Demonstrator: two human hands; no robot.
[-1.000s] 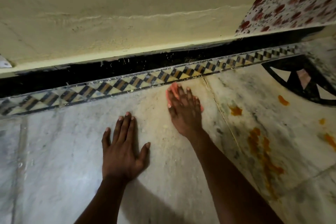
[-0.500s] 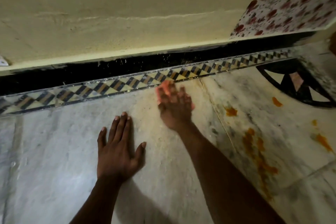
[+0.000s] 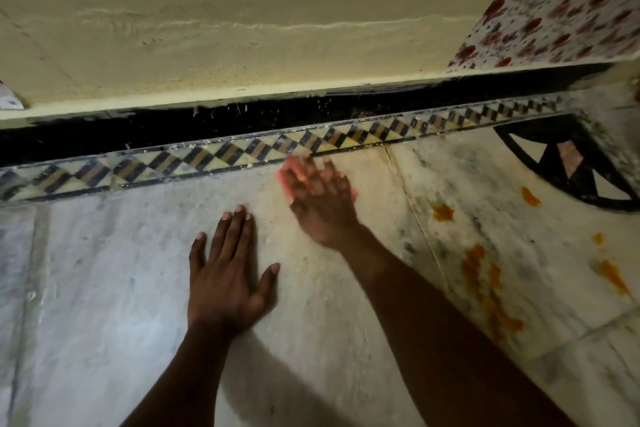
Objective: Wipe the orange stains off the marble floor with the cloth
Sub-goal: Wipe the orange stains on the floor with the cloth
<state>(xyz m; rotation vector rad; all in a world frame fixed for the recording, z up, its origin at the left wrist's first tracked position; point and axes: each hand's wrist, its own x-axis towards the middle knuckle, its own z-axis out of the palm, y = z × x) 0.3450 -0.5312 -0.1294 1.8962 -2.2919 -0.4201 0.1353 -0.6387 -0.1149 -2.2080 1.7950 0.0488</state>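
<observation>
Both hands lie flat, fingers straight, on the marble floor point(image 3: 104, 288). Right hand point(image 3: 320, 199), blurred, presses a pink cloth point(image 3: 285, 180) near the patterned border point(image 3: 207, 156). Left hand point(image 3: 225, 274) rests bare; orange stains point(image 3: 485, 284) lie right.

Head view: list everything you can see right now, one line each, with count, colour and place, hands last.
marble floor: one, grey-white, veined, fills the lower frame.
orange stains: several, orange, on the floor at right, none under a hand.
cloth: one, pink-orange, under the right hand by the border; mostly hidden and blurred.
patterned border: one strip, black, tan and cream diamonds, along the floor's far edge.
black band: one, black, between border and wall.
wall: one, cream, top.
floral fabric: one, white with red blotches, top right.
inlay motif: one, black with pale wedges, far right.
left hand: flat on the floor, fingers straight.
right hand: pressing on the cloth, blurred.
</observation>
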